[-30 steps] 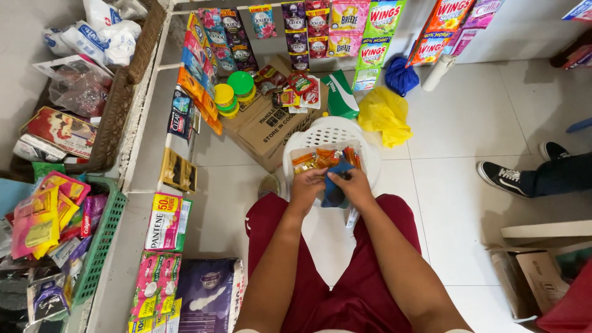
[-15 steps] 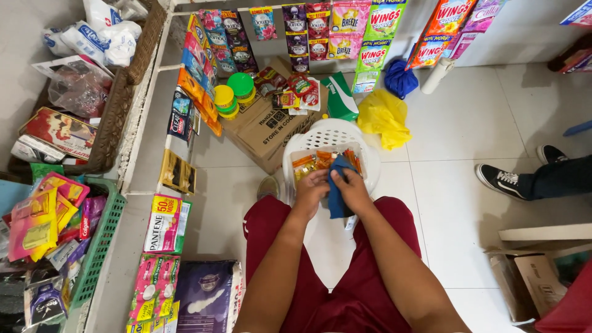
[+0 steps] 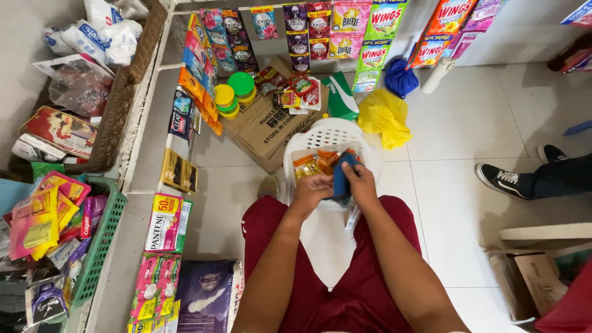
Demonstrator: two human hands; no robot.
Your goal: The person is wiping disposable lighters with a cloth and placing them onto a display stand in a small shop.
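A white plastic basket (image 3: 330, 132) stands on the floor between my knees, holding several orange sachets (image 3: 311, 164). My right hand (image 3: 359, 184) grips a small blue packet (image 3: 341, 176) upright over the basket's near rim. My left hand (image 3: 311, 190) is right beside it, its fingers touching the packet's lower left edge. Both forearms reach forward over my dark red shorts.
A cardboard box (image 3: 268, 126) with jars and sachets sits just beyond the basket. Yellow bag (image 3: 383, 115) and blue bag (image 3: 401, 77) lie to the right. Hanging sachet strips line the white rack (image 3: 145, 132) at left. Another person's shoe (image 3: 499, 179) is at right.
The blue packet has been turned more upright and brought slightly nearer the basket's front rim; both hands stay together on it.
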